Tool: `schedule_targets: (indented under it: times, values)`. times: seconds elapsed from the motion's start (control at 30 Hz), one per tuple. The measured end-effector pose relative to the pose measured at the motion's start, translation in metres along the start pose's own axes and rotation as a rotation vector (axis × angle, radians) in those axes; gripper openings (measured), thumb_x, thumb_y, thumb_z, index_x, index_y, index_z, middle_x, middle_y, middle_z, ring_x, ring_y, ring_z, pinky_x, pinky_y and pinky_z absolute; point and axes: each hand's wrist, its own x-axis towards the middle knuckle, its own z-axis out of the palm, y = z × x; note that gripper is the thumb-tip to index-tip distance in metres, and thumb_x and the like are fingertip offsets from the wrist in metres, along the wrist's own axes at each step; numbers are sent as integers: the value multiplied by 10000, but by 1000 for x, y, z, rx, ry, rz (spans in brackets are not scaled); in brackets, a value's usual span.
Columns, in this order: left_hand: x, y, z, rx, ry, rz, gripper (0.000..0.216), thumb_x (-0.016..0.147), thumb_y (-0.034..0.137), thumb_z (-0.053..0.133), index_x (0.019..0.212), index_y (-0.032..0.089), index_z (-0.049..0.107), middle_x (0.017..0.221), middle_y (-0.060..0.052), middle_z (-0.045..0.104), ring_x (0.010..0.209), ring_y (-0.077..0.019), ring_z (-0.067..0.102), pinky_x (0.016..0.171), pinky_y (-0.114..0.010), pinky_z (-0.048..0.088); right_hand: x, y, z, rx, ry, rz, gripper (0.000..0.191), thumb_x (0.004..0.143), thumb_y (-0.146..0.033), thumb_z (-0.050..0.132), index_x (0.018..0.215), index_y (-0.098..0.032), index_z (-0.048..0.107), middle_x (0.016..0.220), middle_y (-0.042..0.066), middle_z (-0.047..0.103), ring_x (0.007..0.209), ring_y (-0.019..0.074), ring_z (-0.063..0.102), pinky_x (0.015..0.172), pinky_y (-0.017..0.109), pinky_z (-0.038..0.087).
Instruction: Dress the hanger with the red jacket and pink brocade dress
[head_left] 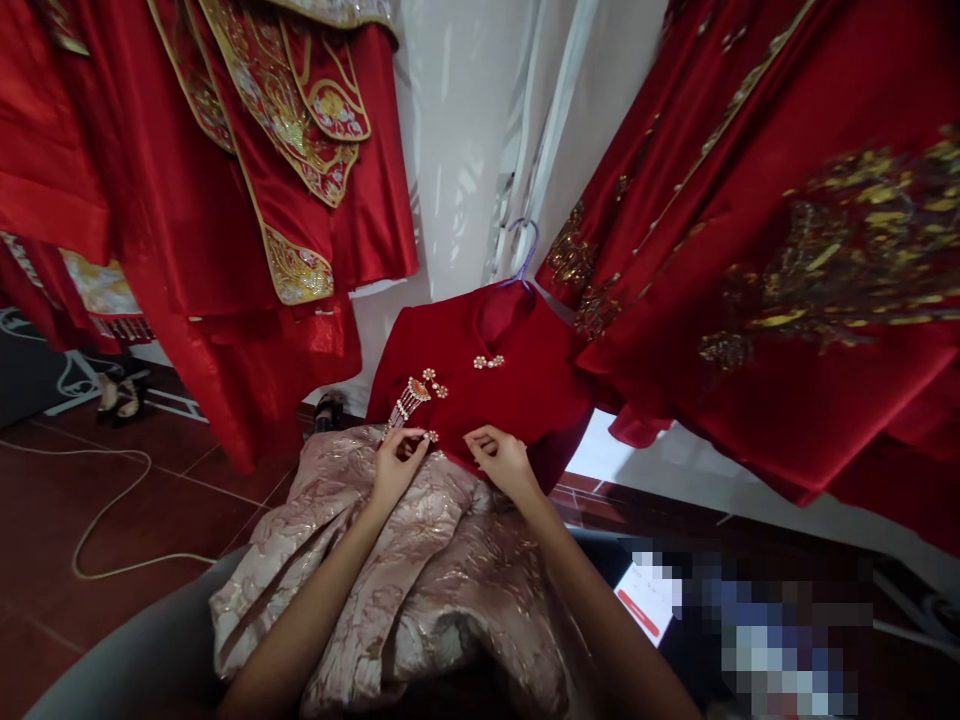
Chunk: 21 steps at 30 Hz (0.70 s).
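A red velvet garment (pixel 529 370) hangs on a purple hanger (pixel 523 272), its lower part over my lap. Pearl flower fasteners (pixel 488 362) sit at its collar, and a beaded tassel brooch (pixel 413 396) at the chest. My left hand (pixel 400 468) pinches a small flower fastener (pixel 433 437) below the brooch, thumb and forefinger together. On the velvet to the right, the fingers of my right hand (pixel 501 460) are closed in a pinch; what they hold, if anything, is too small to see. Shiny pink brocade (pixel 360 570) lies beneath both forearms.
Embroidered red garments (pixel 300 150) hang at the left, and a sequined red garment (pixel 750 250) hangs close on the right. A lit phone screen (pixel 646 600) is at the lower right. A pale cable (pixel 97 520) crosses the tiled floor near a pair of shoes (pixel 120 396).
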Motion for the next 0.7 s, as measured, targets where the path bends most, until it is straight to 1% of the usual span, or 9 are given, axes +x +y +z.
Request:
schedule_targets:
  times: [0.13,0.23,0.4,0.57,0.7]
  values:
    - [0,2,0,20,-23,7,195,789,341,609,909,195,659,896,-45,633,795,-139,580,688,-253,459,1,-7,3,6,6,-17,140,774,-280,563,801,-191,668,735,17,696,644,140,653,634,254,531]
    - [1,4,1,25,-8,-19,195,775,355,624,864,184,655,843,-36,640,750,-132,577,670,-248,456,-2,-14,13,58,-56,-63,146,782,-263,553,835,-195,671,797,19,704,723,144,664,681,257,535]
    - [0,6,0,-23,6,-95,222,754,372,642,855,174,645,810,-31,662,712,-127,593,670,-245,466,-7,-17,23,133,-146,-95,220,778,-242,551,962,-195,662,939,38,686,838,152,646,673,253,548]
    - [-2,5,1,-20,11,-129,221,748,374,648,828,168,644,780,-30,668,692,-127,598,658,-241,469,-8,-17,21,126,-150,-83,213,788,-238,540,963,-188,650,942,43,680,846,155,639,696,269,548]
    - [-3,5,2,-16,-2,-90,204,765,364,630,827,170,630,774,-25,656,689,-128,600,655,-244,478,-7,-17,21,133,-145,-77,217,788,-242,543,978,-189,632,949,45,675,849,155,638,694,271,547]
